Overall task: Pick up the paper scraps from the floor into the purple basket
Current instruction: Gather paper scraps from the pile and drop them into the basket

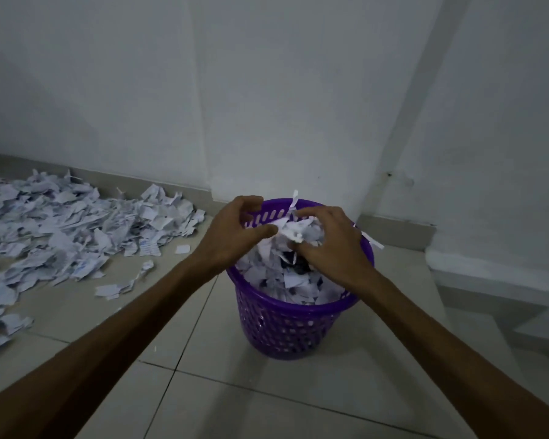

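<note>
A purple perforated basket stands on the tiled floor near the wall corner, filled almost to the rim with white paper scraps. Both my hands hover over its opening. My left hand has curled fingers and its thumb pressed against a bunch of scraps held between the two hands. My right hand curls over the same bunch from the right. A few strips stick out above and beside the hands. A large pile of scraps covers the floor to the left.
White walls meet in a corner right behind the basket. A low tiled step rises to the right. Loose scraps lie between the pile and the basket. Bare floor tiles lie in front of the basket.
</note>
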